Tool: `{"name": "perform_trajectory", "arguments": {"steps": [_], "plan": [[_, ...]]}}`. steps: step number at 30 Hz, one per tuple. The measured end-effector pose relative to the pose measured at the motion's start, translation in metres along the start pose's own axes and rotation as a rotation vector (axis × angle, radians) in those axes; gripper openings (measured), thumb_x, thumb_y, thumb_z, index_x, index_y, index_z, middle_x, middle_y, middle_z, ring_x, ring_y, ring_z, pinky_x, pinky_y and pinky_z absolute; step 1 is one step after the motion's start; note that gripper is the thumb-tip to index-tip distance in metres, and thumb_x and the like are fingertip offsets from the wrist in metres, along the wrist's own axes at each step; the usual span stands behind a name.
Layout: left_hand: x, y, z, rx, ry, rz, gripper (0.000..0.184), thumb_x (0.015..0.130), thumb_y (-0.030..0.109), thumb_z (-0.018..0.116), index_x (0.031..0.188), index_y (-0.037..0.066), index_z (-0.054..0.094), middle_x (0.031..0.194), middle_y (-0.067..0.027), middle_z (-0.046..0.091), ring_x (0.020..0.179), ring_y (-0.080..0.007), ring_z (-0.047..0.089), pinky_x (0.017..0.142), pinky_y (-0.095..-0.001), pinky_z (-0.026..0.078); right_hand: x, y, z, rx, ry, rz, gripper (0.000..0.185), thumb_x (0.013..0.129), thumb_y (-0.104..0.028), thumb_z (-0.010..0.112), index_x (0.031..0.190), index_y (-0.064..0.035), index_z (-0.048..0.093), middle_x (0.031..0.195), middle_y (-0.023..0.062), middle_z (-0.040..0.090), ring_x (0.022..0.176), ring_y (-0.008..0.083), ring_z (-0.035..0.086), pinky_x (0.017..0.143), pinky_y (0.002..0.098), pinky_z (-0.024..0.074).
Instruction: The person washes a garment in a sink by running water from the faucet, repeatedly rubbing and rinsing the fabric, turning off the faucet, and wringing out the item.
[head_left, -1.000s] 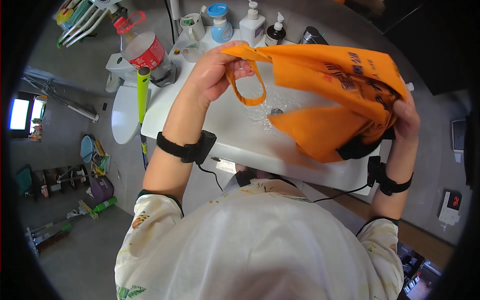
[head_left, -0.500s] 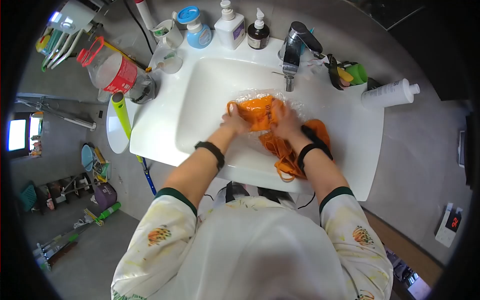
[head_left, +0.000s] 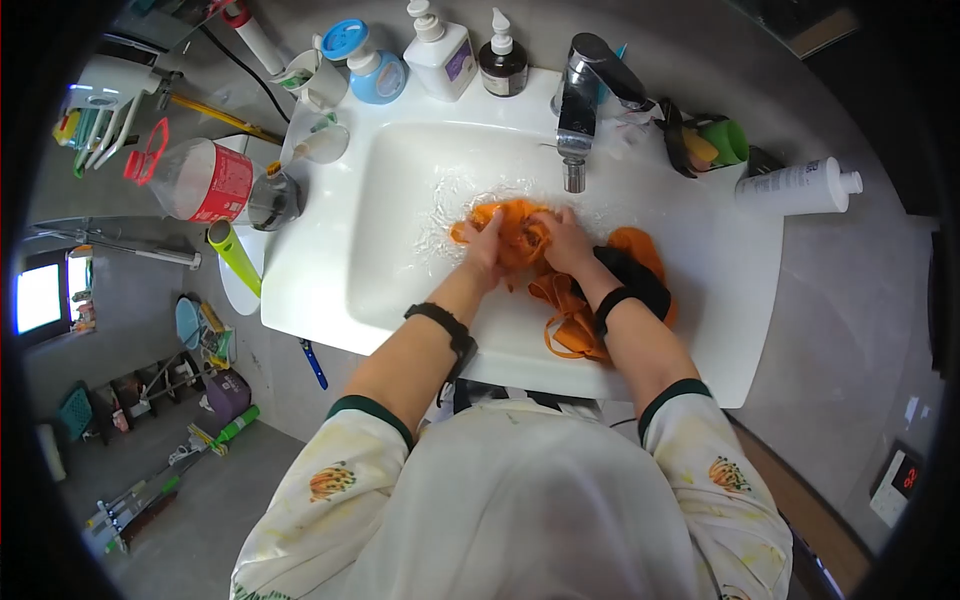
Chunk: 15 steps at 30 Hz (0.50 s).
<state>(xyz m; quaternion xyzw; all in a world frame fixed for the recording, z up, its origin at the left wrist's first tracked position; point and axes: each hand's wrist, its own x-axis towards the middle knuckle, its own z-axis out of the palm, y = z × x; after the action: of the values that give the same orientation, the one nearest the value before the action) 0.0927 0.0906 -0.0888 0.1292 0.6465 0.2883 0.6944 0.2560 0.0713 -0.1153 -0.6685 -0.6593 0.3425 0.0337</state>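
In the white sink [head_left: 385, 250], my left hand [head_left: 486, 248] is closed on the left side of a wet orange cloth [head_left: 520, 235]. My right hand [head_left: 566, 243] grips the same cloth from the right, its fingers curled into the bunched fabric. Rippling, splashing water surrounds the cloth's far side. Below my right wrist lies more orange fabric [head_left: 575, 328] with a thin strap loop, and a black cloth [head_left: 635, 280] rests beside it. The faucet [head_left: 578, 115] stands just beyond my hands.
Along the back rim are a blue-capped pump bottle [head_left: 378, 75], a white pump bottle [head_left: 440, 60] and a dark pump bottle [head_left: 503, 65]. A white bottle [head_left: 800, 187] lies on the right rim. A large red-labelled plastic bottle [head_left: 205, 182] is at the left.
The orange cloth has gone from spread out to more bunched between my hands. My left hand has shifted slightly right, and the view has tilted a little.
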Motion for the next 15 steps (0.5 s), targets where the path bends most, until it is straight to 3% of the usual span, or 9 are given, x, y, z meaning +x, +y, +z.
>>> {"name": "perform_trajectory", "arguments": {"steps": [2, 4, 6, 7, 10, 11, 12, 14, 15], "plan": [[-0.006, -0.001, 0.009, -0.192, -0.072, -0.132, 0.071, 0.09, 0.057, 0.05, 0.144, 0.021, 0.022, 0.147, -0.016, 0.029, 0.13, -0.0378, 0.038, 0.096, -0.0651, 0.037, -0.003, -0.007, 0.014, 0.193, 0.112, -0.11, 0.051, 0.079, -0.001, 0.056, 0.129, -0.0149, 0.052, 0.129, 0.0163, 0.046, 0.113, 0.0344, 0.052, 0.095, 0.0388, 0.0443], [0.019, -0.004, 0.005, -0.235, -0.164, -0.136, 0.07, 0.091, 0.063, 0.042, 0.14, 0.014, 0.034, 0.142, -0.0185, 0.037, 0.125, -0.0364, 0.045, 0.096, -0.0605, 0.04, -0.024, -0.039, 0.006, 0.482, 0.23, -0.268, 0.043, 0.077, 0.001, 0.054, 0.118, -0.0134, 0.06, 0.119, 0.0159, 0.053, 0.109, 0.0341, 0.054, 0.091, 0.0409, 0.0462], [0.03, -0.001, -0.006, -0.618, -0.562, -0.337, 0.062, 0.089, 0.061, 0.048, 0.131, 0.016, 0.045, 0.123, -0.0183, 0.055, 0.107, -0.0351, 0.056, 0.088, -0.0532, 0.047, -0.072, -0.075, -0.014, 0.385, 0.296, -0.428, 0.039, 0.08, -0.002, 0.057, 0.118, -0.0109, 0.058, 0.111, 0.0173, 0.053, 0.103, 0.0359, 0.055, 0.086, 0.0416, 0.0472], [-0.004, 0.014, 0.005, -0.658, -0.551, -0.282, 0.059, 0.09, 0.063, 0.044, 0.115, 0.011, 0.056, 0.1, -0.0151, 0.062, 0.092, -0.0311, 0.061, 0.085, -0.0471, 0.05, -0.094, -0.09, -0.023, 0.405, 0.338, -0.467, 0.037, 0.082, -0.006, 0.059, 0.119, -0.0096, 0.057, 0.11, 0.0177, 0.052, 0.102, 0.0356, 0.055, 0.084, 0.0407, 0.0482], [0.015, -0.002, 0.001, -0.459, -0.525, -0.043, 0.056, 0.092, 0.061, 0.043, 0.113, 0.01, 0.055, 0.099, -0.0141, 0.062, 0.091, -0.0319, 0.06, 0.083, -0.0497, 0.05, -0.11, -0.102, -0.019, 0.431, 0.446, -0.525, 0.035, 0.084, -0.013, 0.063, 0.118, -0.0072, 0.056, 0.106, 0.018, 0.053, 0.097, 0.0357, 0.057, 0.079, 0.0403, 0.0501], [0.047, -0.02, -0.012, -0.815, -1.149, -0.148, 0.052, 0.095, 0.055, 0.041, 0.109, 0.007, 0.056, 0.101, -0.0139, 0.062, 0.092, -0.0314, 0.06, 0.084, -0.0471, 0.049, -0.11, -0.102, -0.015, 0.432, 0.511, -0.543, 0.034, 0.084, -0.016, 0.065, 0.116, -0.0062, 0.055, 0.104, 0.0178, 0.054, 0.094, 0.0361, 0.058, 0.076, 0.0407, 0.0511], [0.033, -0.017, -0.005, -0.813, -1.151, -0.151, 0.052, 0.095, 0.055, 0.041, 0.109, 0.007, 0.056, 0.101, -0.0139, 0.062, 0.092, -0.0314, 0.06, 0.084, -0.0471, 0.049, -0.105, -0.1, -0.012, 0.432, 0.514, -0.54, 0.034, 0.084, -0.016, 0.065, 0.116, -0.0062, 0.055, 0.104, 0.0178, 0.054, 0.094, 0.0361, 0.058, 0.076, 0.0407, 0.0511], [-0.012, 0.0, 0.018, -0.634, -0.437, -0.117, 0.047, 0.098, 0.048, 0.038, 0.106, 0.005, 0.056, 0.099, -0.0121, 0.063, 0.084, -0.026, 0.061, 0.077, -0.0406, 0.053, -0.08, -0.096, -0.01, 0.386, 0.574, -0.46, 0.029, 0.084, -0.016, 0.065, 0.11, -0.0079, 0.055, 0.096, 0.0165, 0.057, 0.085, 0.0374, 0.061, 0.071, 0.0423, 0.0517], [-0.017, 0.004, 0.021, -0.625, -0.397, -0.182, 0.041, 0.1, 0.042, 0.037, 0.106, 0.006, 0.055, 0.097, -0.0117, 0.063, 0.087, -0.0244, 0.061, 0.078, -0.0383, 0.053, -0.071, -0.097, -0.009, 0.405, 0.633, -0.379, 0.018, 0.089, -0.017, 0.058, 0.1, -0.0035, 0.06, 0.084, 0.0187, 0.062, 0.079, 0.0409, 0.06, 0.07, 0.0438, 0.0504]]}}
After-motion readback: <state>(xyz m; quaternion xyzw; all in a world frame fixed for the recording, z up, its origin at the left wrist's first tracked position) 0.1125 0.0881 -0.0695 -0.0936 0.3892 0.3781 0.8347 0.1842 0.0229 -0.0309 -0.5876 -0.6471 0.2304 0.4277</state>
